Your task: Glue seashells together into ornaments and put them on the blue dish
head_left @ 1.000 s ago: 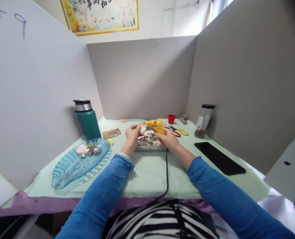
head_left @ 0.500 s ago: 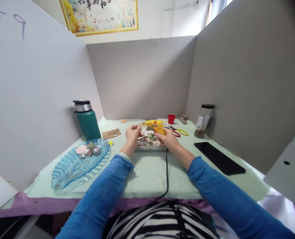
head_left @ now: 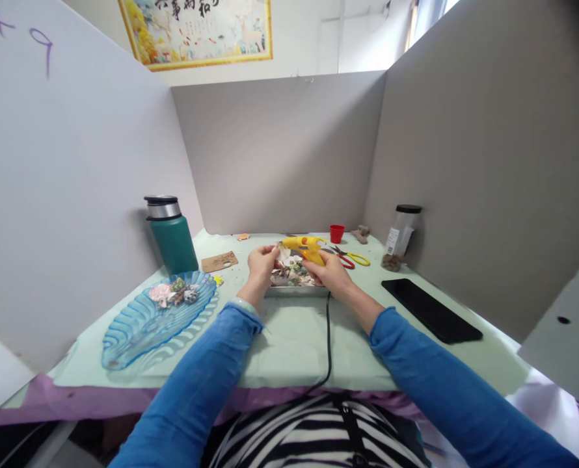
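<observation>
My right hand (head_left: 332,273) is wrapped round the handle of a yellow hot glue gun (head_left: 305,244), its nozzle pointing left. A pale seashell (head_left: 285,255) is pinched in the fingers of my left hand (head_left: 261,268), with the nozzle close at its upper edge; whether they touch I cannot tell. Below both hands stands a shallow metal tray (head_left: 296,292) filled with shells and small pieces. A black cord (head_left: 328,338) runs from near my right hand down over the table's front edge.
A blue shell-shaped dish (head_left: 138,331) with several shells lies left, before a green bottle (head_left: 173,244). Pliers (head_left: 358,258), a red cup (head_left: 337,234), a clear jar (head_left: 397,240) and a black phone (head_left: 430,309) are right. A brown card (head_left: 218,261) lies back left. Grey panels enclose three sides.
The shell in my left hand has tilted slightly, and the glue gun's nozzle has shifted a little left along its edge. Everything else stays in place.
</observation>
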A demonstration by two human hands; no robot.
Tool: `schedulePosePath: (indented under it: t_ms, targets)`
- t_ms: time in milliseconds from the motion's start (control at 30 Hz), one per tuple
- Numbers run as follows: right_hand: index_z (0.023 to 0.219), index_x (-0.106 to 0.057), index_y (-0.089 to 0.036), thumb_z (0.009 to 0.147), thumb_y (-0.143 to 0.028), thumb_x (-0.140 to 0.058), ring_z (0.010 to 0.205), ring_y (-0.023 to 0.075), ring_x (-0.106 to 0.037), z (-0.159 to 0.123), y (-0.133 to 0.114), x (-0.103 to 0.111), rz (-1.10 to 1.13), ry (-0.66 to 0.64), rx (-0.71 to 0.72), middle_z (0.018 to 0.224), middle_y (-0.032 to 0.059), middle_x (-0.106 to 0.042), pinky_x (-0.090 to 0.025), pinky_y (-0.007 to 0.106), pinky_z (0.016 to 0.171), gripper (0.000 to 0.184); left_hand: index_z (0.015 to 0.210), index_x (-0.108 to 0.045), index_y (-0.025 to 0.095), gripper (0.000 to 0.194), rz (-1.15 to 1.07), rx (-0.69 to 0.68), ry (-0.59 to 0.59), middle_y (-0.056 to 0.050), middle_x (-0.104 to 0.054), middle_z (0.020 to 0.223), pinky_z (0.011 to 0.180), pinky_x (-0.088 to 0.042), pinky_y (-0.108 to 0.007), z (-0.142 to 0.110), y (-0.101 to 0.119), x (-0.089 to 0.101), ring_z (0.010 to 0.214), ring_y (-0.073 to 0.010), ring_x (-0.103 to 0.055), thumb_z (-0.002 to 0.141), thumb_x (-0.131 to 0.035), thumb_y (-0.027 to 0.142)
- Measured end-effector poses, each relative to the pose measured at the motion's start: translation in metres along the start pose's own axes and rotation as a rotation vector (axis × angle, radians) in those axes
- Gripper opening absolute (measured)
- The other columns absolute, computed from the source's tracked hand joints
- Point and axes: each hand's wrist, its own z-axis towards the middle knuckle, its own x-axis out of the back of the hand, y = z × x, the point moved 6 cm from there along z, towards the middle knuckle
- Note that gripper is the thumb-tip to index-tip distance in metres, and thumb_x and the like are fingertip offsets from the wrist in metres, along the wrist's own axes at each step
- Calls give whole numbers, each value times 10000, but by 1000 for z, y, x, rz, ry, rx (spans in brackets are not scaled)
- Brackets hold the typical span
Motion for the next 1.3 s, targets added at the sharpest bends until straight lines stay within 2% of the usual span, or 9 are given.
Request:
schedulePosePath:
  t_ms: [367,600,733,867,967,1067,1167,1233,1300]
  targets:
    - [876,-627,-151,705,-402,-646,433,86,-377,1,0,-1,-24,-23,27,504,-63,-458,-289,232,445,304,778,-612,118,188,34,-17,-31,37,-538,500,433,-417,-213,-1,0,-2,383,-90,-506,653,-678,243]
    - [801,-586,-181,712,-409,-629,428,93,-366,3,1,4,-52,11,24,501,-59,-460,-279,236,436,248,795,-597,128,212,15,19,32,40,-534,521,438,-404,-214,2,-2,2,386,-92,-509,644,-688,245]
    - [775,-608,-185,725,-416,-601,485,127,-444,9,-1,17,-294,87,49,523,-33,-517,-319,248,483,236,847,-597,127,250,6,28,92,47,-533,551,432,-389,-207,2,-1,7,374,-77,-489,656,-683,263]
    - [833,-682,-196,736,-472,-614,637,179,-555,13,3,17,-719,21,81,696,31,-654,-331,262,558,301,848,-594,128,249,8,0,120,45,-541,590,432,-388,-209,3,1,9,368,-65,-473,660,-677,269]
    - [974,-703,-213,745,-510,-619,772,229,-601,13,7,12,-943,-30,115,866,81,-703,-335,278,607,383,841,-590,132,230,16,-21,112,43,-541,599,424,-383,-207,5,1,9,369,-62,-468,670,-666,266]
    - [1080,-688,-238,761,-509,-613,838,251,-615,12,10,6,-1031,-94,135,951,90,-711,-343,284,632,425,842,-591,133,239,13,-44,85,33,-559,621,426,-389,-203,5,2,6,383,-57,-473,671,-675,278]
    - [1092,-690,-265,786,-509,-592,862,250,-619,11,10,2,-1047,-156,147,993,74,-713,-350,282,640,403,828,-590,134,281,-19,-70,17,33,-563,623,436,-404,-208,2,5,0,390,-52,-465,649,-708,315]
    - [1029,-714,-262,821,-526,-545,841,239,-618,11,9,2,-1038,-162,144,968,72,-716,-352,283,640,376,811,-582,136,295,-49,-76,-47,40,-552,604,440,-413,-211,-2,7,-4,389,-50,-453,636,-721,328]
    - [905,-738,-231,859,-551,-480,798,227,-612,11,7,6,-1001,-107,134,901,88,-715,-353,289,640,413,798,-575,138,297,-63,-77,-105,43,-547,585,438,-413,-211,-5,10,-9,390,-53,-452,627,-727,327]
